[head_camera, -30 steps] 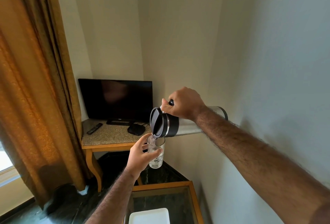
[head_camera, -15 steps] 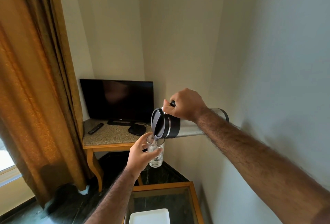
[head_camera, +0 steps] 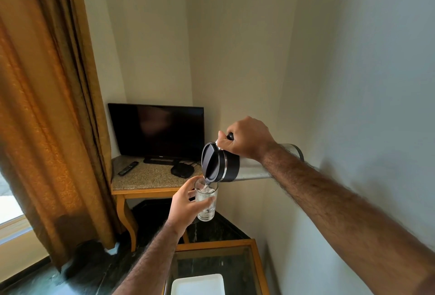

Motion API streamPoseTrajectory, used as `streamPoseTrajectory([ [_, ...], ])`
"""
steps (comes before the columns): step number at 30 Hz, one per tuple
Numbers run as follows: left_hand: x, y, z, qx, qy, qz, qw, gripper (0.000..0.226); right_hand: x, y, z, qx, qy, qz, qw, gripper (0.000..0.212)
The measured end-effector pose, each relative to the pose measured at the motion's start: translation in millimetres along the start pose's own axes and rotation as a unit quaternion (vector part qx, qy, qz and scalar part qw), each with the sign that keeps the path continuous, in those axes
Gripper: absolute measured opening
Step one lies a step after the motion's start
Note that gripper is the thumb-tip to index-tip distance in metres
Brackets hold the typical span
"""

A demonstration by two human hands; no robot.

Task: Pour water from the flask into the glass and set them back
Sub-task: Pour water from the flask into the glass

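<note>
A dark television (head_camera: 156,130) stands on a speckled stone-topped corner surface (head_camera: 150,178) with wooden legs; a remote (head_camera: 127,168) lies near its left edge; a small black box (head_camera: 182,170) sits before the screen; an orange curtain (head_camera: 49,118) hangs left; a white tray (head_camera: 197,284) rests on a glass-topped, wood-framed surface (head_camera: 257,268) below.

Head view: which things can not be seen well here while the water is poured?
- Flask: the right hand covers its handle and the forearm hides much of its body.
- Glass: left hand covers its near side; water level unclear.
- White tray: cut off by the bottom edge.
- Remote: too small to read.
</note>
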State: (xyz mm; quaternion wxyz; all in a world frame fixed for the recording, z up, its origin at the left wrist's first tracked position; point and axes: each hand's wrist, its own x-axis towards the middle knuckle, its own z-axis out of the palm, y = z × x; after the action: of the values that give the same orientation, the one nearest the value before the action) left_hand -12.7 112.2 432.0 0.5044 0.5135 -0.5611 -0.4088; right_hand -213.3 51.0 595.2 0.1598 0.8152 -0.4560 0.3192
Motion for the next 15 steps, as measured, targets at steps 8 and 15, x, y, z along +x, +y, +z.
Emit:
streamPoseTrajectory([
  [8, -0.8, -2.3, -0.5, 0.0, -0.004, 0.005, 1.0, 0.059, -1.2, -1.3, -2.3, 0.001, -0.005, -0.003, 1.0, 0.059],
  [15, -4.1, -2.2, -0.8, 0.005, -0.003, 0.009, 1.0, 0.058, -0.8, -3.4, -3.6, -0.007, -0.003, 0.001, 1.0, 0.059],
])
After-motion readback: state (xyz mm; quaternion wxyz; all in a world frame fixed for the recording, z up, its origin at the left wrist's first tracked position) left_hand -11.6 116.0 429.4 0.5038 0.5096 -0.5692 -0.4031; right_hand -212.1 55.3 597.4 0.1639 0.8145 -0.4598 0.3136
